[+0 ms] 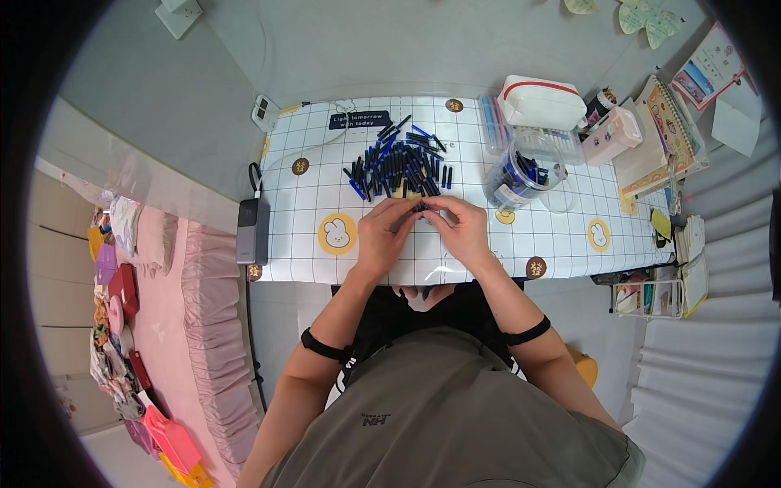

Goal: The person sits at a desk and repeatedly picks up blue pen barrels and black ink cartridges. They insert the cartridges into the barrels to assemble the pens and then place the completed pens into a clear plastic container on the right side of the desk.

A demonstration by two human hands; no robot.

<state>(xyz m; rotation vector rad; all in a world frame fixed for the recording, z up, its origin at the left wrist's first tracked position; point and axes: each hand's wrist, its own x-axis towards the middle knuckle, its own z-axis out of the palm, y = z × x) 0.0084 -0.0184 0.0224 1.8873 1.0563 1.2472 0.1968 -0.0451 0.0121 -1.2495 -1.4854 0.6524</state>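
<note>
A heap of short dark blue and black sticks [399,167], looking like pen ink cartridges, lies on the table in front of me. Just on its near side my two hands meet. My left hand [386,230] and my right hand [460,228] have their fingertips pinched round a small cluster of dark sticks [420,207], mostly covered by the fingers. To the right of the heap stands a clear plastic jar [502,189] with more of the dark sticks inside.
A white pouch with a red zip [541,102] rests on a clear box of coloured pens [494,130] at the back right. Notebooks [663,134] stand beside a pink-white box [612,137]. A grey power bank [252,232] sits at the table's left edge.
</note>
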